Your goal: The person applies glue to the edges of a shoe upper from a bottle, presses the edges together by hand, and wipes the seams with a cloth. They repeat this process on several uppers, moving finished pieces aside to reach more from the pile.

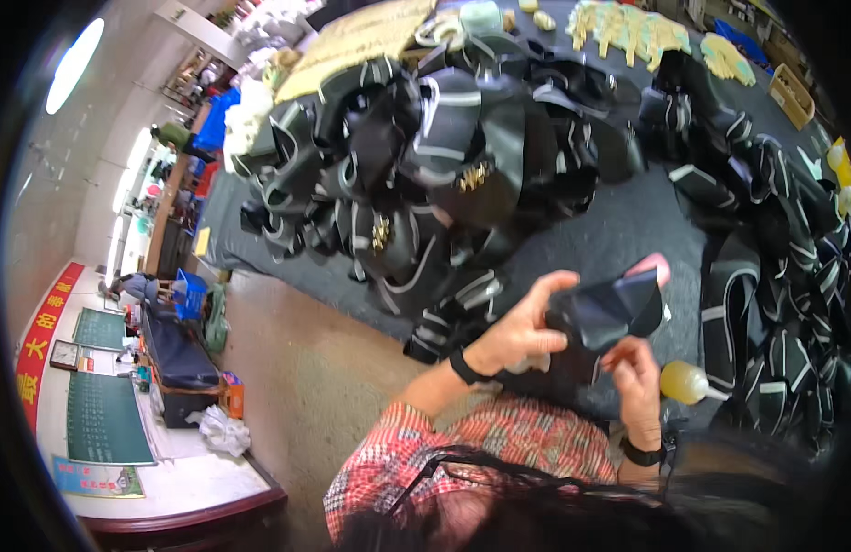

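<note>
My left hand (525, 333) grips a black, smooth-faced piece (609, 311), possibly a shoe upper, with its thumb below and fingers at the top left edge. The piece is tilted up over the near edge of the table. At its lower right edge, my right hand (635, 373) has its fingers curled and pinched together; whether they hold the edge or something small cannot be made out. A pink rounded thing (657, 267) shows partly behind the piece. Just right of my right hand lies a squeeze bottle (685, 382) of yellowish liquid with a pale nozzle.
A large heap of black pieces with grey trim (425, 156) covers the dark table (641, 225); another pile (779, 267) lines the right side. Cream-coloured gloves (628, 32) and a cardboard box (793, 97) lie at the far right. A bench (177, 345) stands leftward across the floor.
</note>
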The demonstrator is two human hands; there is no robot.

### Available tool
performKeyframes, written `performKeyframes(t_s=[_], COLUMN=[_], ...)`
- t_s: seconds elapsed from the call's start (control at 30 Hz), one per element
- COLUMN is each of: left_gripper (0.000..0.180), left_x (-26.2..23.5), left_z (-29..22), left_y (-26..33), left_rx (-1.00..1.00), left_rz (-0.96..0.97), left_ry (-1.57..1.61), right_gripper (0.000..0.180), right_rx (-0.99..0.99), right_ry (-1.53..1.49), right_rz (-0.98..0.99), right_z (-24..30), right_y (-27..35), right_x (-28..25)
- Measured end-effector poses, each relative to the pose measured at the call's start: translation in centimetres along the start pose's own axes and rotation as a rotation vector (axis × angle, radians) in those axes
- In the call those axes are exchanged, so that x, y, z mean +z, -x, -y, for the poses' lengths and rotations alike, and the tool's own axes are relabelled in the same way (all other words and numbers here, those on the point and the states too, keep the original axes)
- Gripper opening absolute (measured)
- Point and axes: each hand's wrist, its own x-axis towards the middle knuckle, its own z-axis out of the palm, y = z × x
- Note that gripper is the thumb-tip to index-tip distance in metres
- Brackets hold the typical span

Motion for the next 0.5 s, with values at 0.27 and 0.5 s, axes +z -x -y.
performKeyframes(t_s=[0.27, 0.5], left_gripper=[0.061, 0.02], left_x=[2.0, 3.5], left_z=[-2.9, 1.5], left_y=[6.3, 6.4], left_rx=[-0.052, 0.703], left_rz=[-0.269, -0.471], left_ry=[-0.664, -1.418], right_gripper=[0.01, 0.012], right_rx=[0.024, -0.438], right_ry=[-0.366, 0.206], right_rz=[-0.167, -0.577], right_z=[1.1, -3.5], right_y=[-0.3, -0.6], right_x=[8.8, 8.6])
